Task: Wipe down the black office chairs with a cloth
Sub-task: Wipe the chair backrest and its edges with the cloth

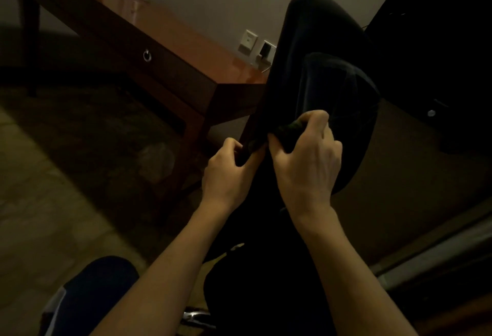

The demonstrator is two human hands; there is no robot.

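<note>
A black office chair (314, 64) fills the middle of the head view, its glossy backrest rising toward the wall. My right hand (306, 160) holds a dark bunched cloth (287, 130) against the lower left part of the backrest. Just to its left, my left hand (226, 173) grips the chair's left edge, fingers curled round it. The room is dim, so the cloth's outline is hard to make out against the black chair.
A reddish-brown wooden desk (159, 51) with ring drawer pulls stands left of the chair, against the grey wall with sockets (257, 44). Dark furniture (439, 56) stands at the right. Beige carpet (53, 189) lies below left, and my blue-clad knee (98, 287) shows at the bottom.
</note>
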